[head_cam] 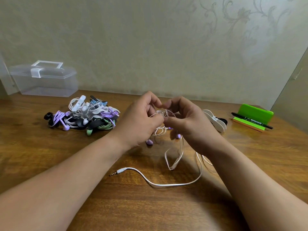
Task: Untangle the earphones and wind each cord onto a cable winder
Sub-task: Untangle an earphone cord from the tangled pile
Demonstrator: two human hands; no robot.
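Fingers (154, 99) of the left hand (141, 119) and the right hand (188, 120) curl inward at the centre of the frame, pinching a tangle of thin white cord (166, 185) between them above the wooden table (50, 155). Loose cord trails toward the lower centre and ends in a plug (116, 172). A purple earbud (149, 142) lies just below the left hand. A heap of earphones (86, 114) sits at centre left, with a clear plastic box (45, 80) at upper left. A white cable winder (215, 120) lies just right of the right hand, and a green stand (253, 114) with a black marker (251, 120) further right.
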